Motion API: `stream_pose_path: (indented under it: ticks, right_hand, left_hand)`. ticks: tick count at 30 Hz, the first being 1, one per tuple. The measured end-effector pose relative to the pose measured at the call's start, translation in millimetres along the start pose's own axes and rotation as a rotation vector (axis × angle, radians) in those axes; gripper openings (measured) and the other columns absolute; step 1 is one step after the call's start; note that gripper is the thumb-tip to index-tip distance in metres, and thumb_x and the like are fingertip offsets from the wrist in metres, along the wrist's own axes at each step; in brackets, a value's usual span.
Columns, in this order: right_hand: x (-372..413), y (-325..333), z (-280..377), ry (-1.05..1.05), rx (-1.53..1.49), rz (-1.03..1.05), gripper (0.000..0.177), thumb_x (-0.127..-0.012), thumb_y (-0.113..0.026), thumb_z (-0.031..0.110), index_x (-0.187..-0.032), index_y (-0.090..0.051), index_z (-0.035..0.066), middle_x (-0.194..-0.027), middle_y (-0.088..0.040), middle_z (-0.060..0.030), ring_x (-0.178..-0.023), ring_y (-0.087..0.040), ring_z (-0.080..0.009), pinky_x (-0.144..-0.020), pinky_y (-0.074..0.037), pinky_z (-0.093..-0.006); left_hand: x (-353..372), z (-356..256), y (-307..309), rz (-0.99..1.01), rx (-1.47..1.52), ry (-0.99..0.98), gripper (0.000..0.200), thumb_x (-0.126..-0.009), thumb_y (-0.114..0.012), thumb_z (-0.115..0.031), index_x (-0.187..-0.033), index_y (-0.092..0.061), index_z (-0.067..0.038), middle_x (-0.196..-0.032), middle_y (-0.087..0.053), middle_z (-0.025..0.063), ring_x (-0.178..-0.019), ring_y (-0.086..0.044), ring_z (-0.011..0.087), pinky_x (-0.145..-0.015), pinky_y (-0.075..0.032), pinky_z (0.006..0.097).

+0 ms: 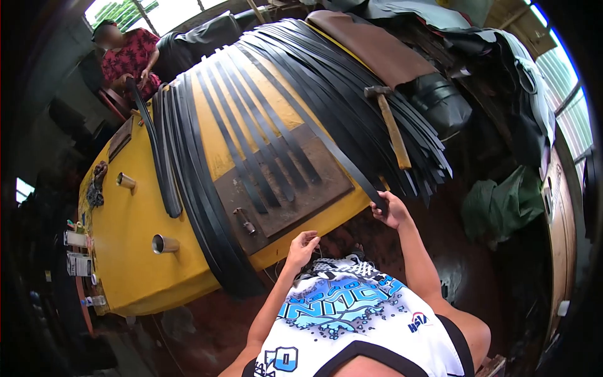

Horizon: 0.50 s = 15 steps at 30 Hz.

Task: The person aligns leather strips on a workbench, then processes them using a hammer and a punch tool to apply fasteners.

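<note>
My right hand (391, 210) is closed on the near end of a long black strap (342, 154), at the front edge of the yellow table (138, 270). The strap runs from there back across the table. My left hand (303, 248) is over the table's front edge, fingers loosely curved and nothing seen in them. In front of it lies a dark brown board (301, 207) with several parallel black straps (270, 166) reaching over it. A small metal tool (246, 223) rests on the board's left corner.
A wooden-handled hammer (394, 129) lies on a thick pile of straps (339, 88) at the right. Another bundle (195, 169) hangs over the front edge. Two metal cups (164, 244) stand at the left. A person (135, 60) handles a strap at the far left.
</note>
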State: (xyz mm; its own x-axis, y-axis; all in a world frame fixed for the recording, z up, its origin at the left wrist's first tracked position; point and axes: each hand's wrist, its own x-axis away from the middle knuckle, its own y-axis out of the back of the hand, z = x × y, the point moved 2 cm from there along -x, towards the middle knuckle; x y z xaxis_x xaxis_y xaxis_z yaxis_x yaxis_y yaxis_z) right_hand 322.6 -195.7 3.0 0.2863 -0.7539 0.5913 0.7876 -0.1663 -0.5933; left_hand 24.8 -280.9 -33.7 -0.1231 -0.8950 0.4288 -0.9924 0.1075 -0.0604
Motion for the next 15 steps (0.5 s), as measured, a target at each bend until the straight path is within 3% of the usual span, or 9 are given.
stream_pose_path:
  ticks: [5, 7, 8, 10, 11, 14, 15]
  right_hand:
    - [4, -23, 11, 0.136, 0.191, -0.072, 0.027, -0.091, -0.05, 0.017, -0.115, -0.058, 0.009, -0.076, -0.055, -0.0031, -0.059, -0.048, -0.009, -0.052, -0.041, -0.0235]
    - [5, -38, 11, 0.395, 0.479, -0.091, 0.031, -0.086, -0.058, 0.008, -0.116, -0.061, 0.005, -0.081, -0.058, -0.004, -0.066, -0.052, -0.0097, -0.06, -0.045, -0.0244]
    - [5, -44, 7, 0.394, 0.481, -0.088, 0.031, -0.086, -0.058, 0.008, -0.116, -0.061, 0.005, -0.081, -0.058, -0.004, -0.066, -0.052, -0.0097, -0.06, -0.045, -0.0244]
    - [13, -63, 5, 0.779, 0.912, -0.228, 0.035, -0.081, -0.062, 0.002, -0.116, -0.06, 0.001, -0.092, -0.063, -0.0081, -0.08, -0.058, -0.0143, -0.074, -0.048, -0.0266]
    - [21, -72, 3, 0.766, 1.009, -0.255, 0.037, -0.08, -0.062, 0.005, -0.116, -0.058, -0.001, -0.103, -0.064, -0.0126, -0.093, -0.061, -0.0198, -0.086, -0.047, -0.0287]
    - [18, -75, -15, 0.767, 1.007, -0.245, 0.039, -0.079, -0.064, 0.008, -0.117, -0.057, -0.002, -0.105, -0.064, -0.0174, -0.097, -0.062, -0.0226, -0.087, -0.047, -0.0299]
    - [17, -76, -20, 0.822, 1.042, -0.253, 0.041, -0.079, -0.065, 0.008, -0.118, -0.056, -0.002, -0.097, -0.064, -0.0154, -0.088, -0.062, -0.0222, -0.082, -0.048, -0.03]
  left_hand:
    - [0, 1, 3, -0.014, -0.045, -0.004, 0.035, -0.09, -0.062, -0.019, -0.118, -0.056, 0.002, -0.101, -0.065, 0.0106, -0.082, -0.063, 0.0139, -0.071, -0.05, 0.0264]
    - [1, -2, 2, -0.011, -0.049, 0.016, 0.034, -0.091, -0.06, -0.018, -0.118, -0.056, 0.002, -0.102, -0.065, 0.01, -0.083, -0.063, 0.0131, -0.073, -0.049, 0.0251]
    - [2, -3, 2, -0.005, -0.055, 0.036, 0.032, -0.093, -0.059, -0.017, -0.119, -0.055, 0.002, -0.104, -0.065, 0.0095, -0.085, -0.062, 0.0124, -0.074, -0.049, 0.0237]
    - [0, 1, 2, -0.003, -0.047, 0.041, 0.033, -0.093, -0.059, -0.017, -0.119, -0.055, 0.002, -0.104, -0.065, 0.0095, -0.085, -0.062, 0.0123, -0.074, -0.049, 0.0237]
    - [-1, 3, 3, 0.0, -0.039, 0.047, 0.033, -0.093, -0.06, -0.017, -0.119, -0.055, 0.002, -0.104, -0.066, 0.0095, -0.085, -0.062, 0.0122, -0.074, -0.049, 0.0237]
    - [1, 6, 2, -0.023, -0.015, 0.021, 0.035, -0.09, -0.062, -0.02, -0.117, -0.057, 0.001, -0.099, -0.066, 0.0098, -0.082, -0.064, 0.0136, -0.069, -0.049, 0.0255]
    - [1, 6, 2, -0.024, -0.014, 0.022, 0.035, -0.09, -0.062, -0.02, -0.117, -0.057, 0.001, -0.099, -0.066, 0.0098, -0.082, -0.064, 0.0136, -0.069, -0.049, 0.0255]
